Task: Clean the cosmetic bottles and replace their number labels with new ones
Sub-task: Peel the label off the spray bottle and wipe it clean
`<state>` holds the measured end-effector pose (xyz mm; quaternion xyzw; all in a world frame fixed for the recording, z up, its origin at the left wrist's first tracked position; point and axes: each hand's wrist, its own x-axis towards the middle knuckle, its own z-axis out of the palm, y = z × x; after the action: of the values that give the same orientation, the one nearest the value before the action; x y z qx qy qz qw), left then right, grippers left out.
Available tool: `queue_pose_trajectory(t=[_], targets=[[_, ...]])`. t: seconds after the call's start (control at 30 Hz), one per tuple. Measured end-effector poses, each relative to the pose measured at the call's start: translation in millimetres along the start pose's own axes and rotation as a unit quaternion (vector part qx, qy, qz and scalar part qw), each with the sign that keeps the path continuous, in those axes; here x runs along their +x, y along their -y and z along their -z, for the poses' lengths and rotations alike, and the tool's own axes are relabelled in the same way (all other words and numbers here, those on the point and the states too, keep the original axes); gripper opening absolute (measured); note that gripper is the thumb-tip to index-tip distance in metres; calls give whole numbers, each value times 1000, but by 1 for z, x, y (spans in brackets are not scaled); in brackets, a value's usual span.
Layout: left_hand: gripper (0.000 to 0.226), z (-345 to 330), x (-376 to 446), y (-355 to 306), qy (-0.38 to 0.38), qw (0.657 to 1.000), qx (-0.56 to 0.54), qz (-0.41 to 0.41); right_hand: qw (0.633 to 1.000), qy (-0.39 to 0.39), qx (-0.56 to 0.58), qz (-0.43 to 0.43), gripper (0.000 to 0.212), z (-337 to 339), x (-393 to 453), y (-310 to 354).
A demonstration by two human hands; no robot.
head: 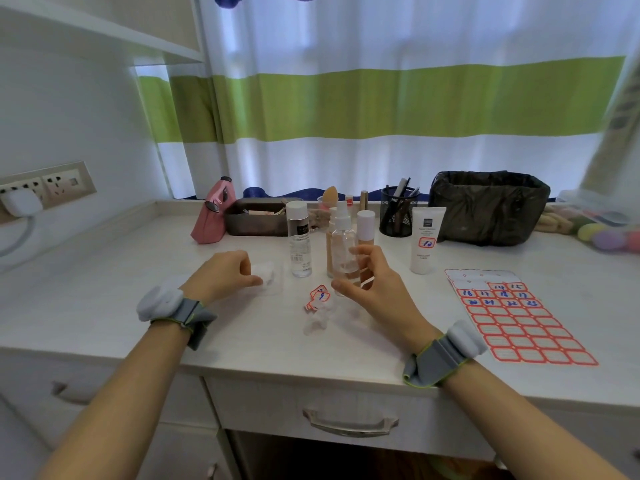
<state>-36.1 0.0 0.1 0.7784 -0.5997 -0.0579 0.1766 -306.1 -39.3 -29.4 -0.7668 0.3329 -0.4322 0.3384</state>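
My right hand grips a clear spray bottle low on its body, thumb in front and fingers curled round its right side. My left hand pinches a white cotton pad lying on a clear wrapper. A clear bottle with a white cap stands between the hands. Beige bottles stand behind the spray bottle. A white tube to the right bears a red-edged label reading 10. Peeled labels lie by my right thumb. A sheet of red-edged number labels lies at the right.
At the back of the white desk stand a pink pouch, a brown tray, a mesh pen holder and a black-lined bin. A clear cap lies near the front. Coloured balls sit far right.
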Motion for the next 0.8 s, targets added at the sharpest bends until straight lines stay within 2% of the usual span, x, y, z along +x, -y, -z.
queue_pose_trajectory(t=[0.13, 0.33, 0.57, 0.7, 0.8], targets=[[13, 0, 4, -2, 5, 999, 39, -8, 1000, 0, 2, -3, 55, 1, -1, 0], [32, -1, 7, -10, 36, 998, 25, 38, 1000, 1, -4, 0, 54, 1, -1, 0], [12, 3, 11, -7, 32, 998, 48, 21, 1000, 0, -3, 3, 54, 0, -1, 0], [27, 2, 9, -7, 24, 999, 41, 22, 1000, 1, -3, 1, 54, 0, -1, -1], [26, 2, 13, -4, 37, 998, 56, 11, 1000, -1, -6, 4, 55, 0, 0, -2]])
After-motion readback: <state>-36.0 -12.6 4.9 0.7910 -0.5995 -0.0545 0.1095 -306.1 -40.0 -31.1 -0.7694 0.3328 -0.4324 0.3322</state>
